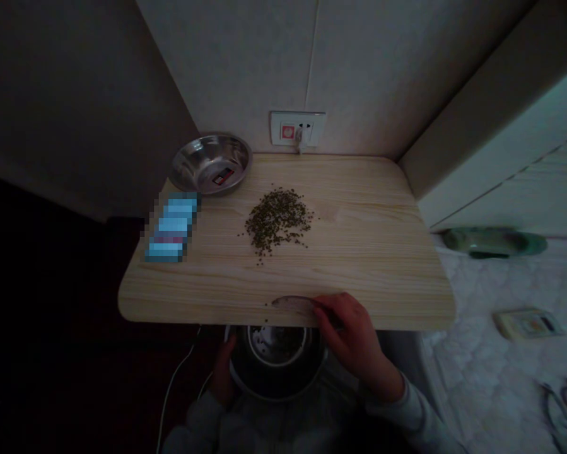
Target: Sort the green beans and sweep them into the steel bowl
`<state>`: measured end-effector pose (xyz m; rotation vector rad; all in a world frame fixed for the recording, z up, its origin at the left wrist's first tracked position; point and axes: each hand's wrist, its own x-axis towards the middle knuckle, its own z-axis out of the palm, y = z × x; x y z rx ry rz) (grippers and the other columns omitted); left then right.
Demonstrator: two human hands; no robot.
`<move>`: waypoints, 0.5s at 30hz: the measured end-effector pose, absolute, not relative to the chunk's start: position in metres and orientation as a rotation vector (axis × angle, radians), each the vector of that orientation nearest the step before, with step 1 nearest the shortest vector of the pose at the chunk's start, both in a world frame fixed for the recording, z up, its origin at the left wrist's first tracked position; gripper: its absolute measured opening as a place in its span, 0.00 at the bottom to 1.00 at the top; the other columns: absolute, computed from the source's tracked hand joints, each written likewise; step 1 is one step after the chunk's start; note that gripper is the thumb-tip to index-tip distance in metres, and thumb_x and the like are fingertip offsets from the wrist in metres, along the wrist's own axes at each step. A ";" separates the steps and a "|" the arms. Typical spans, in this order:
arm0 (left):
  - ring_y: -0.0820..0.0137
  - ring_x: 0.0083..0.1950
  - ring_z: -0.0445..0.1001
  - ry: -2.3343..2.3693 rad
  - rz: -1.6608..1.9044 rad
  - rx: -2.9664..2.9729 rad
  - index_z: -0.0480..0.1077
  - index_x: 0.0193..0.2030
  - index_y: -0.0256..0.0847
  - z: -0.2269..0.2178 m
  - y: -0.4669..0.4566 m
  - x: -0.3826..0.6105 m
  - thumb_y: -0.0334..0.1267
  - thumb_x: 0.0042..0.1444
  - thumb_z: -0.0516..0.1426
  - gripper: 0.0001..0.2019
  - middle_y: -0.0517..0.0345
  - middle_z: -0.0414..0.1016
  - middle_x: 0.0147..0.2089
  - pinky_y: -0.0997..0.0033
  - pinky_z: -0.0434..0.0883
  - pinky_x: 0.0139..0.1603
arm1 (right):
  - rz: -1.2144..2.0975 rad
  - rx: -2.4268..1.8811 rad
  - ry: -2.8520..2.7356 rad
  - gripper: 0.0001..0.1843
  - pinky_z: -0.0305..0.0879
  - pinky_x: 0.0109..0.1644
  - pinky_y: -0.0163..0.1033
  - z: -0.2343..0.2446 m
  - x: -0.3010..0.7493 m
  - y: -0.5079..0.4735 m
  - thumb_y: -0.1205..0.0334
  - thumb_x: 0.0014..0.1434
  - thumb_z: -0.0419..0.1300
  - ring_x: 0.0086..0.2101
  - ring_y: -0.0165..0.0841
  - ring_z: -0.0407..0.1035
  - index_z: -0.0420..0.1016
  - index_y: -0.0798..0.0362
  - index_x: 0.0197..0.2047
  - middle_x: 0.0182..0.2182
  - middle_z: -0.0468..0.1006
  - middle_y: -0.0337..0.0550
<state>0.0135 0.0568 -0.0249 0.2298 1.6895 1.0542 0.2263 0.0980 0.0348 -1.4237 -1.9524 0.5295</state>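
Note:
My right hand (pixel 350 332) rests at the near edge of the wooden table (pixel 368 252), its fingers closed on a small spoon (pixel 293 304) that lies flat on the tabletop. My left hand (pixel 222 376) is below the table edge, wrapped round the side of a metal bowl (pixel 276 362) that holds some small dark seeds. A pile of the same dark seeds (pixel 277 221) lies in the middle of the table, a hand's length beyond the spoon.
An empty steel bowl (pixel 212 162) stands at the back left corner. A blurred-out blue packet (pixel 172 228) lies on the left side. A wall socket (pixel 296 129) with a plug is behind. A bed with a green dish (pixel 494 242), a card and scissors is on the right.

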 end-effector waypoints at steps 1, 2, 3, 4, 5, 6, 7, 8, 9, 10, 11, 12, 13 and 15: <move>0.56 0.54 0.60 1.712 1.044 0.228 0.70 0.19 0.44 -0.024 0.057 0.013 0.38 0.33 0.59 0.03 0.54 0.75 0.31 0.56 0.54 0.56 | 0.539 -1.418 -1.968 0.08 0.61 0.33 0.38 0.036 0.226 0.098 0.66 0.53 0.51 0.29 0.31 0.65 0.66 0.53 0.38 0.28 0.73 0.42; 0.56 0.55 0.59 1.733 1.036 0.227 0.70 0.19 0.45 -0.024 0.056 0.013 0.38 0.33 0.59 0.03 0.54 0.75 0.31 0.55 0.53 0.56 | 0.550 -1.410 -1.981 0.08 0.61 0.33 0.39 0.037 0.227 0.098 0.66 0.53 0.51 0.29 0.31 0.65 0.66 0.53 0.38 0.28 0.73 0.42; 0.56 0.56 0.58 1.743 1.033 0.230 0.69 0.19 0.45 -0.024 0.056 0.013 0.37 0.33 0.58 0.03 0.53 0.75 0.32 0.55 0.52 0.56 | 0.559 -1.401 -1.991 0.08 0.61 0.33 0.39 0.037 0.227 0.099 0.66 0.54 0.51 0.29 0.31 0.65 0.66 0.53 0.38 0.28 0.73 0.42; 0.55 0.56 0.58 1.749 1.033 0.230 0.69 0.19 0.44 -0.024 0.056 0.014 0.37 0.33 0.58 0.03 0.53 0.75 0.32 0.55 0.51 0.57 | 0.567 -1.390 -2.000 0.08 0.61 0.34 0.39 0.038 0.228 0.099 0.66 0.53 0.51 0.29 0.31 0.65 0.66 0.53 0.38 0.27 0.73 0.42; 0.55 0.56 0.57 1.749 1.033 0.227 0.69 0.19 0.44 -0.025 0.056 0.014 0.37 0.33 0.58 0.03 0.53 0.75 0.32 0.55 0.51 0.57 | 0.575 -1.379 -2.005 0.08 0.61 0.34 0.40 0.038 0.228 0.099 0.66 0.53 0.51 0.28 0.31 0.65 0.67 0.53 0.38 0.27 0.73 0.42; 0.55 0.56 0.57 1.746 1.033 0.221 0.69 0.19 0.44 -0.024 0.056 0.015 0.38 0.33 0.58 0.03 0.53 0.75 0.31 0.55 0.51 0.57 | 0.583 -1.369 -2.005 0.08 0.61 0.33 0.39 0.038 0.228 0.098 0.66 0.53 0.51 0.28 0.31 0.65 0.67 0.53 0.38 0.27 0.73 0.42; 0.55 0.56 0.58 1.741 1.031 0.209 0.69 0.19 0.44 -0.023 0.057 0.016 0.38 0.33 0.58 0.03 0.53 0.75 0.31 0.55 0.52 0.56 | 0.588 -1.360 -1.999 0.08 0.61 0.33 0.39 0.038 0.228 0.098 0.66 0.53 0.51 0.28 0.31 0.65 0.67 0.53 0.38 0.26 0.73 0.41; 0.55 0.55 0.59 1.734 1.027 0.195 0.69 0.19 0.44 -0.021 0.059 0.018 0.39 0.33 0.58 0.03 0.53 0.75 0.30 0.55 0.53 0.56 | 0.593 -1.359 -1.984 0.08 0.61 0.33 0.39 0.037 0.229 0.097 0.67 0.53 0.51 0.28 0.31 0.65 0.66 0.53 0.37 0.26 0.73 0.41; 0.54 0.54 0.60 1.721 1.019 0.180 0.69 0.18 0.43 -0.019 0.060 0.020 0.39 0.33 0.58 0.04 0.52 0.75 0.29 0.55 0.54 0.55 | 0.601 -1.368 -1.959 0.07 0.62 0.33 0.38 0.037 0.229 0.096 0.67 0.53 0.52 0.28 0.30 0.65 0.66 0.53 0.37 0.26 0.73 0.41; 0.54 0.53 0.61 1.708 1.011 0.165 0.70 0.18 0.42 -0.015 0.062 0.022 0.40 0.33 0.58 0.05 0.52 0.75 0.29 0.55 0.55 0.55 | 0.611 -1.384 -1.928 0.07 0.62 0.32 0.38 0.036 0.229 0.095 0.67 0.53 0.52 0.29 0.30 0.65 0.66 0.53 0.37 0.27 0.73 0.41; 0.54 0.53 0.62 1.699 1.002 0.149 0.70 0.18 0.42 -0.011 0.064 0.024 0.41 0.34 0.57 0.06 0.52 0.75 0.28 0.55 0.56 0.55 | 0.622 -1.408 -1.891 0.07 0.63 0.32 0.37 0.035 0.229 0.093 0.66 0.53 0.52 0.29 0.30 0.66 0.66 0.52 0.37 0.27 0.73 0.41; 0.54 0.52 0.63 1.697 0.995 0.131 0.69 0.17 0.42 -0.007 0.065 0.025 0.41 0.34 0.57 0.06 0.51 0.75 0.28 0.56 0.56 0.54 | 0.632 -1.439 -1.849 0.07 0.63 0.32 0.36 0.034 0.230 0.092 0.66 0.53 0.52 0.29 0.30 0.66 0.66 0.52 0.37 0.28 0.73 0.41; 0.54 0.52 0.63 1.695 0.991 0.118 0.69 0.17 0.42 -0.004 0.066 0.026 0.42 0.34 0.57 0.06 0.51 0.75 0.28 0.56 0.56 0.54 | 0.640 -1.474 -1.804 0.07 0.64 0.32 0.36 0.033 0.231 0.090 0.65 0.53 0.52 0.29 0.30 0.66 0.66 0.52 0.37 0.28 0.73 0.41; 0.53 0.52 0.63 1.705 0.996 0.117 0.69 0.16 0.42 -0.002 0.067 0.025 0.41 0.33 0.57 0.06 0.52 0.75 0.27 0.57 0.56 0.55 | 0.645 -1.550 -1.719 0.07 0.64 0.32 0.36 0.031 0.234 0.088 0.64 0.53 0.53 0.29 0.30 0.67 0.66 0.52 0.37 0.29 0.73 0.41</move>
